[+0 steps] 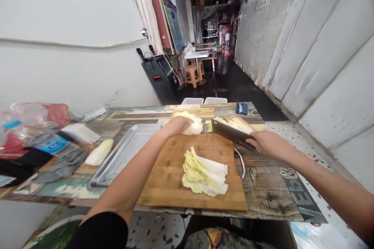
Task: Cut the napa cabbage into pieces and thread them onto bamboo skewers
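My left hand (179, 125) is closed round a pale napa cabbage piece (195, 125) at the far edge of the wooden cutting board (165, 179). In my right hand (265, 141) is a dark cleaver (232, 134), gripped by its handle, its broad blade slanting over the board's far right corner. Behind the blade lie more cabbage pieces (241, 124), partly hidden by it. A layered stack of yellow-white cabbage leaves (204, 175) rests on the near right part of the board, apart from both hands.
Left of the board are a metal tray (101, 182), another cabbage piece (99, 152), a grey cloth (66, 167) and a plastic bottle (55, 144). Two white containers (215, 100) stand at the table's far edge, near a small blue box (242, 108). A metal handle (243, 165) juts out right of the board.
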Demonstrator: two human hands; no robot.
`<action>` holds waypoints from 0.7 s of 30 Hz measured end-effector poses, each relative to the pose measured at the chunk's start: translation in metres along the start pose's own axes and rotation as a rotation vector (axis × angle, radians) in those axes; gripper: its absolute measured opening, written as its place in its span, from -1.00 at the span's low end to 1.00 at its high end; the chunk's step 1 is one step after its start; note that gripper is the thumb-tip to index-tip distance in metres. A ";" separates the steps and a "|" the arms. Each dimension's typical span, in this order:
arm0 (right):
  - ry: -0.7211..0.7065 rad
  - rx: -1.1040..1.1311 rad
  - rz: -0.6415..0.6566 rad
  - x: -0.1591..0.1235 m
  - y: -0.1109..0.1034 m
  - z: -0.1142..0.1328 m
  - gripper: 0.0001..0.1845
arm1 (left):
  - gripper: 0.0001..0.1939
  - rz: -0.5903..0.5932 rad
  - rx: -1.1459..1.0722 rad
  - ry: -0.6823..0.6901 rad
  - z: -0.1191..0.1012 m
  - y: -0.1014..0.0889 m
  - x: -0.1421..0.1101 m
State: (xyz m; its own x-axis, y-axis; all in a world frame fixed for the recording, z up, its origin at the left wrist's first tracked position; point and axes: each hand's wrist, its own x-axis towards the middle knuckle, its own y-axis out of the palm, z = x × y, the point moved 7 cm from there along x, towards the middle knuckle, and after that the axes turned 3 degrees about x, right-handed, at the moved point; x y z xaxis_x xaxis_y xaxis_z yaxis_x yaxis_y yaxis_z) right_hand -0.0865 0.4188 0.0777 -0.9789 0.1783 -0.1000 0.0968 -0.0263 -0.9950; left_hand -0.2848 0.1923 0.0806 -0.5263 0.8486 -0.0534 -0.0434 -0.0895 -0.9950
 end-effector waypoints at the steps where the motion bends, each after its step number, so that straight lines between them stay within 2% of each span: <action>1: 0.023 -0.003 -0.011 0.004 0.001 -0.002 -0.61 | -0.62 0.013 0.003 -0.011 0.006 0.003 0.009; 6: 0.065 0.045 -0.028 0.004 0.010 -0.007 -0.62 | -0.68 0.134 0.057 0.019 0.016 0.017 0.043; 9: 0.061 0.075 -0.039 -0.006 0.013 -0.006 -0.60 | -0.70 0.135 0.098 0.048 0.015 0.019 0.055; 13: 0.041 0.125 -0.104 -0.022 0.010 -0.008 -0.58 | -0.84 0.051 0.144 0.111 0.008 0.005 0.058; 15: 0.052 0.155 -0.135 -0.030 0.008 -0.011 -0.58 | -0.76 -0.020 0.178 0.130 0.001 -0.011 0.053; 18: 0.096 0.172 -0.169 -0.039 0.001 -0.016 -0.58 | -0.70 -0.132 0.230 0.149 -0.027 -0.031 0.037; 21: 0.164 0.153 -0.200 -0.044 -0.007 -0.019 -0.56 | -0.74 -0.185 0.274 0.265 -0.083 -0.028 0.014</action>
State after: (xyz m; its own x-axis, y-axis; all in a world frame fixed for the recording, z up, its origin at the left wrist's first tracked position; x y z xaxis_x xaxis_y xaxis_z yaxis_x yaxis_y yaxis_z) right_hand -0.0403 0.4293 0.0893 -0.9322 0.3515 0.0859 -0.1359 -0.1201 -0.9834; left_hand -0.2206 0.2500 0.1004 -0.2531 0.9650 0.0690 -0.3598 -0.0277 -0.9326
